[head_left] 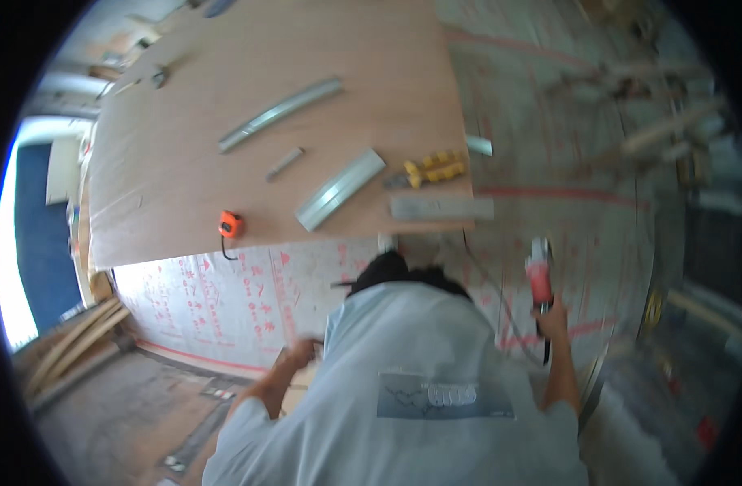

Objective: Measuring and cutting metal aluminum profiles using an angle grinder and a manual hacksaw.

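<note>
My right hand [553, 317] grips the dark handle of a red angle grinder [541, 277], held upright to the right of my grey-shirted body, below the board's near right corner. My left hand [303, 351] hangs at my left side, blurred, its fingers unclear. Ahead, a brown board [168, 150] carries an orange tape measure [230, 224], yellow-handled snips [427, 170], two metal channel pieces [340, 189] [280, 115], a small rod-like piece [285, 164] and a flat grey strip [442, 207] overhanging the right edge.
The floor is covered with pale printed sheeting [549, 146] with red lines. A dark cord [496, 287] trails across it near the grinder. Curved timber strips [75, 344] lie at the lower left. Blurred wooden pieces [662, 130] sit at the upper right. A bright opening [8, 235] is at the far left.
</note>
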### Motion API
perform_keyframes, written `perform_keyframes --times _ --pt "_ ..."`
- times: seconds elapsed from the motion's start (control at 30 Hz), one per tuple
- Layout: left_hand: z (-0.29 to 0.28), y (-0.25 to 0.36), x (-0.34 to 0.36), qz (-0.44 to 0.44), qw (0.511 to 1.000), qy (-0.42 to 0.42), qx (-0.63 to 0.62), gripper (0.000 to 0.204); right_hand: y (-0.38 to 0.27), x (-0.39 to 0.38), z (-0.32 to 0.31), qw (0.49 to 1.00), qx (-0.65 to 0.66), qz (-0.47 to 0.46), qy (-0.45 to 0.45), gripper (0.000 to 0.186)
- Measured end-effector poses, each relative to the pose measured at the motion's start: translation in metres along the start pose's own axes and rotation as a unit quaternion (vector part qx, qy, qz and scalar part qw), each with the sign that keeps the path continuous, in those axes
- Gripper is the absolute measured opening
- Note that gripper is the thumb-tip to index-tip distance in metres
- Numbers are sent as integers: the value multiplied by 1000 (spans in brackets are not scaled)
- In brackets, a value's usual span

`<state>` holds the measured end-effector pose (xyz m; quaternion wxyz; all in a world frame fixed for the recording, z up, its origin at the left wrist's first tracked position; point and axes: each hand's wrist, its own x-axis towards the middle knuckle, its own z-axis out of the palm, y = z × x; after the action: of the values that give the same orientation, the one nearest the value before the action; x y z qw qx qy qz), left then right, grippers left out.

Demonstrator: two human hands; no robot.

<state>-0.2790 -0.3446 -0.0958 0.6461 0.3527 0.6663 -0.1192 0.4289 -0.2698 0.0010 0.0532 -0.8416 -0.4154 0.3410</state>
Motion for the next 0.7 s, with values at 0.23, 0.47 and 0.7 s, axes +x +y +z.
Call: perform_keyframes --times 0.23,0.47,0.7 --pt "106 -205 -16 179 976 83 88 42 65 23 23 995 20 75 -56 57" --pt "204 -46 20 267 948 171 -4 41 58 148 -9 1000 14 3 -26 51" --pt "282 59 -63 241 960 108 -91 40 -5 213 -32 976 145 -5 -163 36"
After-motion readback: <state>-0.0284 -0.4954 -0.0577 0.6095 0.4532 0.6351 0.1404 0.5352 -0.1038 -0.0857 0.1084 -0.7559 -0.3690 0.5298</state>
